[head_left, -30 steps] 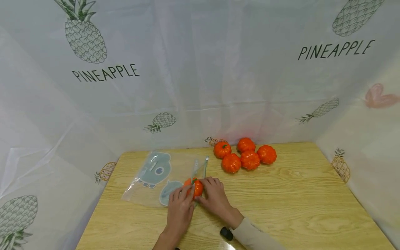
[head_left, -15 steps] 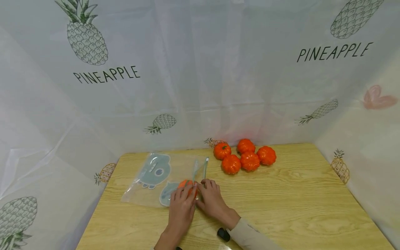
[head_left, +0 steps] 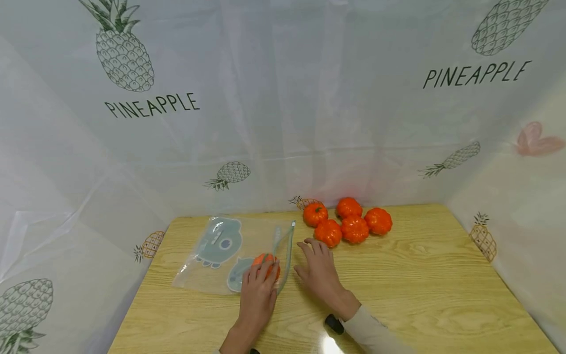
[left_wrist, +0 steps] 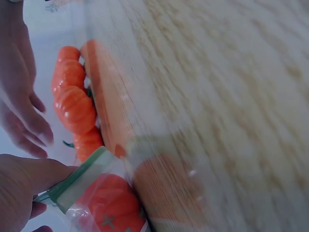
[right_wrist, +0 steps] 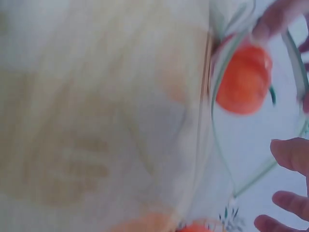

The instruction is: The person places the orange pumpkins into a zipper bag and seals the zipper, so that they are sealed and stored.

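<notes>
A clear zip bag with blue-grey cartoon prints lies flat at the table's left side, its green-edged mouth facing right. Just inside that mouth sits a small orange toy pumpkin, partly covered by my left hand. In the left wrist view, the left thumb and fingers pinch the bag's green edge above the pumpkin. My right hand is off the bag, to the right of its mouth, with fingers apart and nothing held. Its fingertips are close to the nearest pumpkin of the group.
Several more orange pumpkins stand clustered at the back of the wooden table. A pale curtain with pineapple prints encloses the back and sides. A black device is at the right wrist.
The pumpkin has slid left into the bag's mouth. My right hand has left the bag and moved right, toward the group of pumpkins. The left hand stays at the bag's opening.
</notes>
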`<state>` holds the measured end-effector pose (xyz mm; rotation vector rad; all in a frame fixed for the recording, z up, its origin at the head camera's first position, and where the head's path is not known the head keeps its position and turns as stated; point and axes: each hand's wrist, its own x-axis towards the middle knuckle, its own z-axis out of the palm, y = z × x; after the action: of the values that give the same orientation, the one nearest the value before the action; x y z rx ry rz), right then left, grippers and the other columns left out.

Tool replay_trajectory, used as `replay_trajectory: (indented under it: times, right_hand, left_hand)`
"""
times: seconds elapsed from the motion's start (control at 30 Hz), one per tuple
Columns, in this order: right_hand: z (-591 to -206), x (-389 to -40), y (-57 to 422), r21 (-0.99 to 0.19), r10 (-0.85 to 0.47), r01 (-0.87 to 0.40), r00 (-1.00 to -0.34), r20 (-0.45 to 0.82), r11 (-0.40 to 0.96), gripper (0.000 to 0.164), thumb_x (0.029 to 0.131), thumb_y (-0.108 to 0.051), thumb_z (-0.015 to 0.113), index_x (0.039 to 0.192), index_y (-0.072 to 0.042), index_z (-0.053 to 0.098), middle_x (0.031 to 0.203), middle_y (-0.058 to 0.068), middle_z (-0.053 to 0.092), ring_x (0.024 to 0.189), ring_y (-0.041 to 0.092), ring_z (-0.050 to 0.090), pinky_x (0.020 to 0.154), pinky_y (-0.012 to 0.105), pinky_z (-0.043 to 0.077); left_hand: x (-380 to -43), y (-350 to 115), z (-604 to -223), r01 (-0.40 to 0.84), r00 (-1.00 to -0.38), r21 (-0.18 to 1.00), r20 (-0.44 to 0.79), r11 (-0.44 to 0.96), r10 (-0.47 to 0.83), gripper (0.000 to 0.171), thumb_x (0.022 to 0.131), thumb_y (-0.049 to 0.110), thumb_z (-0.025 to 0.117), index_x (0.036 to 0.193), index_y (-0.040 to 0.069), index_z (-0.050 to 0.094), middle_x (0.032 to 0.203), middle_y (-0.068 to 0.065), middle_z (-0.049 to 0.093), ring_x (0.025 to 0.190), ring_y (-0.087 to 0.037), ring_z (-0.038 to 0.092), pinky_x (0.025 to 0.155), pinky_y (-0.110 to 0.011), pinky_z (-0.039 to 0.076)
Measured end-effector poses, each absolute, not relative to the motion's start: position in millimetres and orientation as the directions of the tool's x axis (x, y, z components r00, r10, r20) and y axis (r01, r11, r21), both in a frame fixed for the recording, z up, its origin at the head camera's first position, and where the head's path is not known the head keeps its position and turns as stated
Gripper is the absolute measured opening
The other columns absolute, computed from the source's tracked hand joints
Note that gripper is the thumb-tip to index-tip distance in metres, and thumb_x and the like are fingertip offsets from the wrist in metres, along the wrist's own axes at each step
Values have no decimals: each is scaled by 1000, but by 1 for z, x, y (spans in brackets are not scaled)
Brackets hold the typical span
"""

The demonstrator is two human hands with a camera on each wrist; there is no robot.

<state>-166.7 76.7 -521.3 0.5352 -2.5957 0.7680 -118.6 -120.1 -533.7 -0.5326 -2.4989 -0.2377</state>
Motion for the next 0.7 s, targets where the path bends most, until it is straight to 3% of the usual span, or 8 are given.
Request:
replay_trajectory:
  times: [0.4,0.7]
  right_hand:
    - [-511,-202,124,-405,-149,-313,-910,387,859,71,82,-23,92,139,3,58,141,26,54,131,52,45,109,66,36]
    - [-519,-218,137,-358,-160,-297,-917,364,885,80,82,-31,93,144,4,55,145,27,51,134,54,43,112,68,33]
  left_hand:
    - [-121,-120,-536,433,-754,76,577,898,315,74,62,5,99,131,8,74,130,-7,65,107,-29,60,93,-50,52]
    - [-123,-120,-538,441,-745,86,590,893,311,70,63,-4,92,130,7,75,130,-7,65,104,-28,59,90,-49,53]
